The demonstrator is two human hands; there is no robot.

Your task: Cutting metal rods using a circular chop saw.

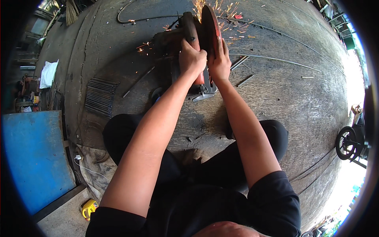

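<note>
A cut-off saw point(200, 75) with a red body and a round red blade guard point(211, 25) stands on the ground in front of me. My left hand point(192, 59) is wrapped round its handle. My right hand point(219, 62) lies against the right side of the guard, fingers stretched out along it. Orange sparks point(215, 7) spray from the far side of the saw. A long thin metal rod point(276, 60) runs off to the right of the saw. The cutting spot itself is hidden behind the guard and my hands.
Short metal rods point(101, 96) lie in a neat row at left. Loose pieces point(245, 80) are scattered nearby. A cable point(148, 18) curls beyond the saw. A blue panel point(37, 158), a yellow tape measure point(89, 208) and a white sack point(48, 74) are at left; a motorbike wheel point(346, 143) is far right.
</note>
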